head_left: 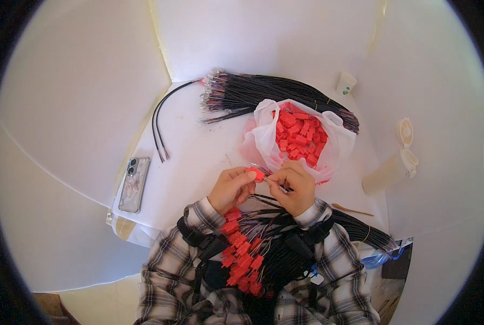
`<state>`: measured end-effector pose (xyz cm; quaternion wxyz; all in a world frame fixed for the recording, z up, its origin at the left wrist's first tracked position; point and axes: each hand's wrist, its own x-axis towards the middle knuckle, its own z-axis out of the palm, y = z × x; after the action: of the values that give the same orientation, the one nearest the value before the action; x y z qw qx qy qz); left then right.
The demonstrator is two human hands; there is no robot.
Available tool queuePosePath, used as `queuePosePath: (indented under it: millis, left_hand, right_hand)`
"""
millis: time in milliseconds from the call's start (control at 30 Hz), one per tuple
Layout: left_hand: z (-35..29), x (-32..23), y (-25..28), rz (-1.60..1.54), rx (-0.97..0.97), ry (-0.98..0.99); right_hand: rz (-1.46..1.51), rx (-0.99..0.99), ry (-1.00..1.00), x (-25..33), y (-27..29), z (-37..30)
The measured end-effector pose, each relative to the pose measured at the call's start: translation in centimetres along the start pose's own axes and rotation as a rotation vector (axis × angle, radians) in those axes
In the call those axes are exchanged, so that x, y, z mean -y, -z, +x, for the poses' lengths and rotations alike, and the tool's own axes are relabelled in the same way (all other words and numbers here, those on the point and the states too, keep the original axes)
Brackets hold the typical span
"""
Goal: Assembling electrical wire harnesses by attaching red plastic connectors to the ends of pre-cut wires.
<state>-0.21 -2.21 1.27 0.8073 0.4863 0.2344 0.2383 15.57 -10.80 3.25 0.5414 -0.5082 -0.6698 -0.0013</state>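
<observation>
Between the thumb and fingers of my left hand is a red plastic connector housing. My right hand pinches a thin wire end right at the housing's right side; whether the tip sits inside cannot be made out. Just beyond my hands stands a white plastic bag, its mouth open over many loose red housings. Below my wrists, a bunch of black cables lies across my lap, with red housings fitted on the left ends.
A thick bundle of black cables lies at the back, with one cable curving off left. A phone rests at the left edge. A paper cup, a lidded bottle and a thin brown stick are on the right. White panels surround the table.
</observation>
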Motion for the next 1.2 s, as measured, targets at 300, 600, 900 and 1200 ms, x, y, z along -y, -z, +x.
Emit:
queuePosePath:
  millis: [300, 600, 900, 1200]
  left_hand:
    - [0.1, 0.0, -0.1, 0.050, -0.025, -0.032]
    - [0.1, 0.2, 0.3, -0.023, 0.065, 0.016]
    - [0.0, 0.1, 0.0, -0.038, 0.029, -0.038]
    - [0.0, 0.1, 0.0, -0.009, 0.027, -0.053]
  right_hand:
    - [-0.154, -0.004, 0.249, -0.4, 0.2, 0.5]
    - [0.025, -0.023, -0.058, 0.3, 0.1, 0.0]
    - [-0.072, 0.015, 0.051, -0.2, 0.4, 0.1]
    - [-0.113, -0.019, 0.167, -0.4, 0.3, 0.4]
